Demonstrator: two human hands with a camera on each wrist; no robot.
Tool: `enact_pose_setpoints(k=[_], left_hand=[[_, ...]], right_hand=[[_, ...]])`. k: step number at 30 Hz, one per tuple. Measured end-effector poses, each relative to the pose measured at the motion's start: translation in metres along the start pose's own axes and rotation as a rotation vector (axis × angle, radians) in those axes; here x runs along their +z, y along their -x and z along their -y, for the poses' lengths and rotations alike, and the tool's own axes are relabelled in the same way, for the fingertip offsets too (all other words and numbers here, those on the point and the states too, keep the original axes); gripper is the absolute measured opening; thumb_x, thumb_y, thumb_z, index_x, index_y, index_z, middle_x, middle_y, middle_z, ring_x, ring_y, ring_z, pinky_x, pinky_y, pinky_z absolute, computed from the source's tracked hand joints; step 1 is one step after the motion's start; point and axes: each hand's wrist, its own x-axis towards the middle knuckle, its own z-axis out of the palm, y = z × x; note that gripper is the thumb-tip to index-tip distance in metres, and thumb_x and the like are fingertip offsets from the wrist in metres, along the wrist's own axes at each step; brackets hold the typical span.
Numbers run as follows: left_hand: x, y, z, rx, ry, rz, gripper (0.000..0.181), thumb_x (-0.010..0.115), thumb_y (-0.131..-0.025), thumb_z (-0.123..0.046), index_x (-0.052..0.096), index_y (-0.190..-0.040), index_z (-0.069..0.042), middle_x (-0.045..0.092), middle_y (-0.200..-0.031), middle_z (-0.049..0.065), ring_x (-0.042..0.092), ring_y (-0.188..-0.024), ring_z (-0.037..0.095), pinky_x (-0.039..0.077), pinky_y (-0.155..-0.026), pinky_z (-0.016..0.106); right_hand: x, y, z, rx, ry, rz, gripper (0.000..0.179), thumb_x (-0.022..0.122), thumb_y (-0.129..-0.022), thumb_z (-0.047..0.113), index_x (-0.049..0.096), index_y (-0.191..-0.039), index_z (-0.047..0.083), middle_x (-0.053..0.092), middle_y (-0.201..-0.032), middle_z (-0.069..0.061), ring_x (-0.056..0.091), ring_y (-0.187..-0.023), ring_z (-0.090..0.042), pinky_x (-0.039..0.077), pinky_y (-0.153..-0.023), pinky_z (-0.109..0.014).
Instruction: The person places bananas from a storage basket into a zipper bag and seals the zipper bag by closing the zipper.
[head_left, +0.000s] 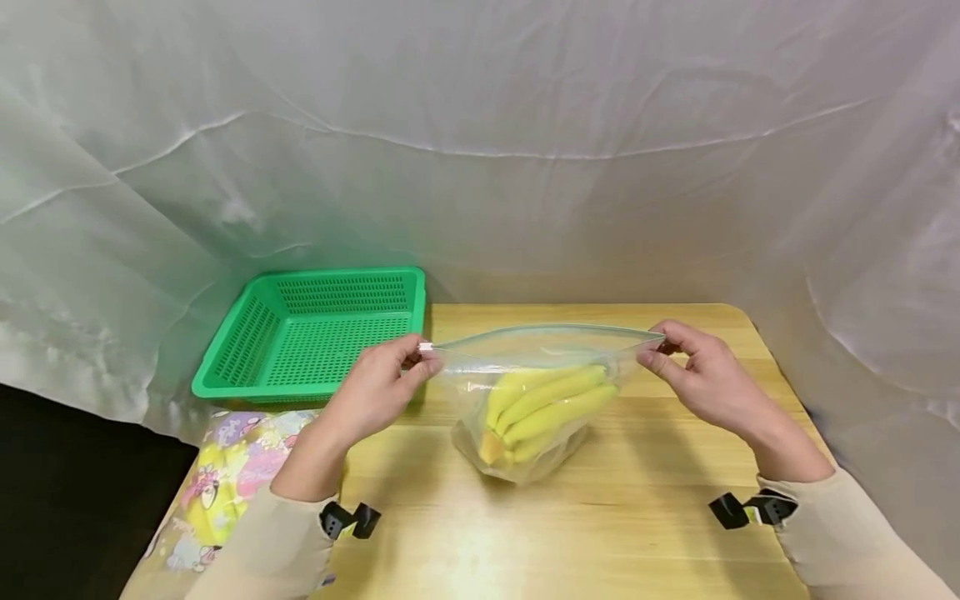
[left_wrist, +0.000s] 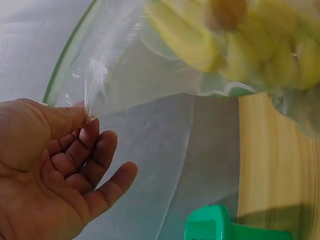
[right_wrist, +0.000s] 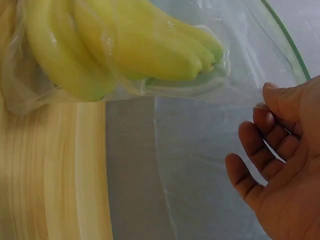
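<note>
A clear zip bag with a green zip strip holds a bunch of yellow bananas, their stem end toward the near left. My left hand pinches the bag's top left corner, right beside a white slider. At the opposite top corner, my right hand pinches the plastic between thumb and index finger. The top edge is stretched wide between both hands. In the left wrist view, the other fingers of the left hand are loosely bent below the plastic. The right wrist view shows the banana tips against the plastic.
A green perforated basket stands at the back left of the wooden table. In front of it lies a colourful patterned package, partly covered by the left forearm. Grey-white cloth hangs behind the table and along its sides.
</note>
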Motion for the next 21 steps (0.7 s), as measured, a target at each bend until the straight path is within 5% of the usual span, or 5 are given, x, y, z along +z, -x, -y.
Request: enact_pose_setpoints(k=[7,15,21], left_hand=[[0.008,-0.005,0.004,0.012,0.015,0.023,0.012,0.066,-0.106,-0.028,0.069,-0.100,-0.018,0.070,-0.090,-0.001,0.064,-0.088,0.018,0.051,-0.075,0.037],[0.026,-0.002,0.015,0.105,-0.176,0.064,0.011,0.068,-0.104,-0.024,0.068,-0.096,-0.018,0.061,-0.082,-0.006,0.052,-0.072,0.013,0.046,-0.067,0.032],[0.022,-0.001,0.014,0.074,-0.060,0.096,0.009,0.068,-0.104,-0.025,0.069,-0.099,-0.018,0.068,-0.087,-0.004,0.058,-0.075,0.012,0.050,-0.067,0.032]], right_hand=[[0.013,-0.002,0.003,0.000,-0.029,-0.049,0.014,0.073,-0.101,0.015,0.068,-0.114,0.016,0.071,-0.110,0.001,0.061,-0.104,-0.003,0.048,-0.085,-0.025],[0.037,0.002,-0.017,0.061,0.019,0.001,0.008,0.076,-0.098,0.014,0.073,-0.095,0.021,0.075,-0.097,0.003,0.066,-0.088,-0.017,0.050,-0.073,-0.033],[0.032,0.004,-0.012,-0.022,0.064,-0.025,0.015,0.080,-0.093,0.009,0.073,-0.098,0.021,0.073,-0.099,0.004,0.066,-0.090,-0.015,0.051,-0.075,-0.032]])
